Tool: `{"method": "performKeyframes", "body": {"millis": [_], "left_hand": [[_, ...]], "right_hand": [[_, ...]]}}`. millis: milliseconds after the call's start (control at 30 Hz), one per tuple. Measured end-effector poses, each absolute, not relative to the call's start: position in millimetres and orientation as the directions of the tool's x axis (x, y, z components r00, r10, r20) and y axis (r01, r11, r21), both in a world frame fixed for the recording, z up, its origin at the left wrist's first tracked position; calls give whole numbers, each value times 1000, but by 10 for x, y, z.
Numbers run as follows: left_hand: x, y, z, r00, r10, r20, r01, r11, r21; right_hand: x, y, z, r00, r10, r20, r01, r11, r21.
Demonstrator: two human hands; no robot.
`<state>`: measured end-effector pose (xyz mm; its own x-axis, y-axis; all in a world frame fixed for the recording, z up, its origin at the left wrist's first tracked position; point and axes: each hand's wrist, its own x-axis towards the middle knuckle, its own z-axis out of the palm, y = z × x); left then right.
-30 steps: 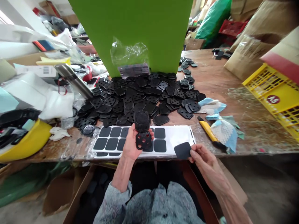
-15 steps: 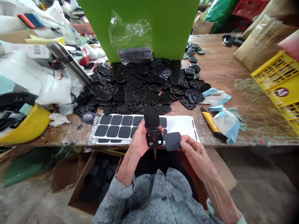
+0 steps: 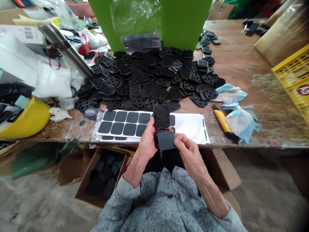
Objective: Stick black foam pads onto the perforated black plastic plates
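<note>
My left hand (image 3: pixel 147 141) is closed round a hinged black plastic piece (image 3: pixel 161 116), which lies unfolded with its ridged half pointing away from me. Between thumb and fingers, my right hand (image 3: pixel 188 149) pinches the edge of a dark grey square pad (image 3: pixel 166 140) with rounded corners. The pad covers most of the near, holed half of the plastic piece; whether it is stuck down I cannot tell. Just beyond my hands is a white sheet of grey pads (image 3: pixel 117 128), its right part bare white. Behind it spreads a heap of black plastic pieces (image 3: pixel 145 80).
A yellow-handled cutter (image 3: pixel 223 120) and blue-white cloths (image 3: pixel 241 124) lie at right, near a yellow crate (image 3: pixel 293 79). At left are a steel flask (image 3: pixel 64 48) and a yellow bowl (image 3: pixel 36 120). A green box (image 3: pixel 183 22) stands behind the heap; an open carton of dark pieces (image 3: pixel 83 190) sits below the table.
My right hand has brought the grey pad leftward, from beside the plastic piece to over its holed half. The camera view has shifted slightly.
</note>
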<state>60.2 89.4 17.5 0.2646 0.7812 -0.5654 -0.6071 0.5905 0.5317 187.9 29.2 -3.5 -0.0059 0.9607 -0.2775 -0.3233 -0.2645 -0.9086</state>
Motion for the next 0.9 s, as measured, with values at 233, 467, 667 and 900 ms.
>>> {"method": "performKeyframes", "body": {"millis": [233, 467, 667, 900], "left_hand": [[626, 888, 158, 238, 772, -590, -621, 588, 518], [631, 883, 121, 230, 783, -578, -632, 572, 523], [633, 877, 117, 221, 782, -583, -628, 571, 528], [632, 868, 103, 223, 795, -564, -626, 560, 543]], "right_hand": [[1821, 290, -65, 55, 957, -285, -290, -258, -921], [1805, 297, -89, 82, 959, -272, -258, -243, -935], [1803, 295, -91, 76, 957, -279, -273, -249, -929], [1791, 289, -112, 79, 956, -283, -287, -250, -925]]}}
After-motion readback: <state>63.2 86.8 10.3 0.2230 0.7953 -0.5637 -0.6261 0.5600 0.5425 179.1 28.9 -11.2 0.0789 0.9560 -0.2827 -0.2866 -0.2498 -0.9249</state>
